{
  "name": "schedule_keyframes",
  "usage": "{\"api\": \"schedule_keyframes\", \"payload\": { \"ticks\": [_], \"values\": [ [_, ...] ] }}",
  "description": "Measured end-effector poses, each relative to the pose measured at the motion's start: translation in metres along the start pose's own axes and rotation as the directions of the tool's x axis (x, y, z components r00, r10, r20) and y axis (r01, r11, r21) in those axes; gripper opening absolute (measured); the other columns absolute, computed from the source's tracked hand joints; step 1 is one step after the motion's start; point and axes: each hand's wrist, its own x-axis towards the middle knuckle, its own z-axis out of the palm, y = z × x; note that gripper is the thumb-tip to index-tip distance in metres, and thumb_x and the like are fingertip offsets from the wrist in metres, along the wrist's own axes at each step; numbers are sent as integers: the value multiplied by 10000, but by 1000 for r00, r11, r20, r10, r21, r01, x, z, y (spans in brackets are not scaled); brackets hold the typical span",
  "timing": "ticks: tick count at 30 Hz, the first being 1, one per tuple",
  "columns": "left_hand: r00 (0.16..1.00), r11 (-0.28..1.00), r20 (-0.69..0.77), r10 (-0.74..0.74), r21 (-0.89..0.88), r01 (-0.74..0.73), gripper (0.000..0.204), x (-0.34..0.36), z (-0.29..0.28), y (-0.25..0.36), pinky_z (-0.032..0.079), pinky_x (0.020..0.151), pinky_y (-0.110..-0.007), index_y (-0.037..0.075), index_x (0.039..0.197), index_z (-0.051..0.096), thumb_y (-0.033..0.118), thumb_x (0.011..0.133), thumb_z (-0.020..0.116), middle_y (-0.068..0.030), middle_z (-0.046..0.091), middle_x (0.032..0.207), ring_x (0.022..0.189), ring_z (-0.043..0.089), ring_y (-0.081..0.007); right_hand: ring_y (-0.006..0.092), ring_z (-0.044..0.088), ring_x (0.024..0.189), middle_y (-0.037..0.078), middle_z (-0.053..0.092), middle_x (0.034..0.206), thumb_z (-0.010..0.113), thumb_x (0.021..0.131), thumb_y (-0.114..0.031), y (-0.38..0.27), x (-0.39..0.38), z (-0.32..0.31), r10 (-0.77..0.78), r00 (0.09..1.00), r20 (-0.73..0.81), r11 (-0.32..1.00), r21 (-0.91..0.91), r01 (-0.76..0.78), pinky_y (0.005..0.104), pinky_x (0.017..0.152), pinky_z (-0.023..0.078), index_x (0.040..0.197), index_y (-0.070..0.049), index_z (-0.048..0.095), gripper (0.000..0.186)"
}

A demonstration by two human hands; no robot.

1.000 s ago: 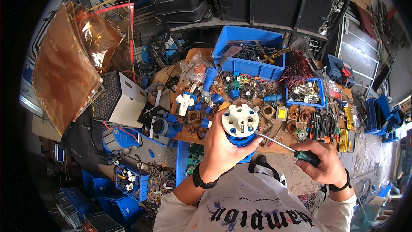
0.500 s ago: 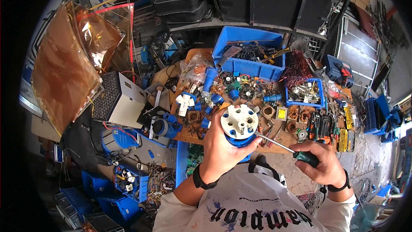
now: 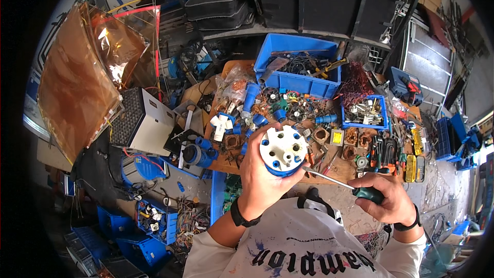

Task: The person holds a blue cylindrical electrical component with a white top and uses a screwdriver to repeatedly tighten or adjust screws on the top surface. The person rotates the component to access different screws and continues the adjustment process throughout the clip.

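Observation:
In my left hand (image 3: 257, 177) I hold a round industrial plug insert (image 3: 282, 150), a white disc with several holes above a blue rim. My fingers and thumb wrap round its left and lower sides, and its holed face is turned up. My right hand (image 3: 383, 198) grips the dark green handle of a screwdriver (image 3: 369, 194). The metal shaft points left, and its tip is at the lower right edge of the insert, close to my left thumb. Whether the tip touches the insert I cannot tell.
Behind my hands a wooden workbench (image 3: 216, 161) bears loose electrical parts, a large blue crate (image 3: 309, 85) of cables and a smaller blue tray (image 3: 366, 126) of metal pieces. Hand tools (image 3: 388, 152) lie at the right. A white-sided box (image 3: 154, 123) and blue bins (image 3: 144, 252) stand left.
The insert has turned a little in my left hand, so its holes sit differently, and it has shifted slightly left. The screwdriver tip has moved slightly left and down.

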Motion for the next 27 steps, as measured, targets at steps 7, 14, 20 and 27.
{"api": "schedule_keyframes", "payload": {
  "ticks": [7, 14, 20, 27],
  "values": [
    [996, 997, -66, 61, 55, -57, 876, 3, 2, 3, 530, 979, -425, 13, 1339, 476, 175, 630, 964, -178, 575, 1340, 1168, 624, -343, 291, 729, 920, 121, 724, 1144, 750, 869, -68, -10, 0, 11, -45, 998, -44, 997, 62, 48, 355, 781, 569, 1252, -36, 659, 395],
    [990, 987, -87, 110, 125, -98, 908, 4, 2, 3, 519, 994, -434, 13, 1363, 449, 181, 633, 963, -180, 577, 1342, 1182, 612, -359, 280, 731, 864, 125, 722, 1057, 738, 876, -41, -10, 4, 16, 1, 999, -47, 998, 60, 2, 350, 738, 569, 1259, -33, 646, 393],
    [993, 990, -119, 27, 139, -11, 893, 2, 7, 3, 523, 967, -435, 7, 1352, 465, 198, 638, 967, -183, 590, 1288, 1148, 622, -360, 194, 721, 835, 127, 718, 1003, 712, 931, -65, -5, 3, 43, 41, 994, -102, 975, 223, -18, 304, 710, 549, 1299, -22, 599, 387],
    [988, 983, -152, -17, 176, 45, 892, 2, 15, 0, 536, 905, -441, -12, 1339, 469, 257, 649, 966, -204, 601, 1213, 1075, 642, -365, 105, 647, 807, 72, 713, 978, 687, 984, -116, 0, 2, 67, 253, 967, -21, 780, 596, -191, 257, 736, 512, 1342, -11, 539, 402]
  ]
}}
